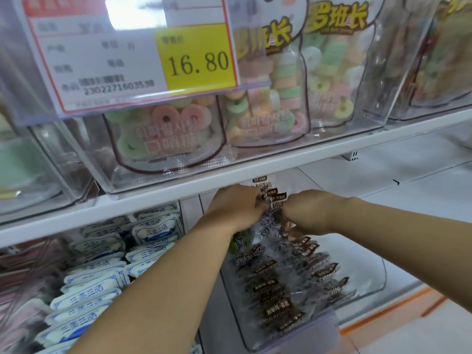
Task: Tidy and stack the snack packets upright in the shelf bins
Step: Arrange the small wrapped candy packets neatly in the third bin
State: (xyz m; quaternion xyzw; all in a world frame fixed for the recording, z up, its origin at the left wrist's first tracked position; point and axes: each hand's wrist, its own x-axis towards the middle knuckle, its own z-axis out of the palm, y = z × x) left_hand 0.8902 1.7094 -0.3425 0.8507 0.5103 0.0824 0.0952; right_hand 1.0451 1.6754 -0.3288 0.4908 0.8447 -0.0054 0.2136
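Clear snack packets with brown labels (286, 279) stand in rows inside a clear plastic bin (367, 282) on the lower shelf. At the back of that bin my left hand (236, 209) and my right hand (310, 213) both reach in under the upper shelf. Each hand grips the rearmost brown-label packets (272, 198), which stand upright between them. The fingertips are hidden behind the packets. A packet with green contents (238, 242) shows just below my left wrist.
A white shelf edge (178, 190) runs right above my hands. Bins of pastel ring candy bags (265, 98) sit on it behind a 16.80 price tag (143, 52). White-and-blue packets (102, 272) fill the bin on the left.
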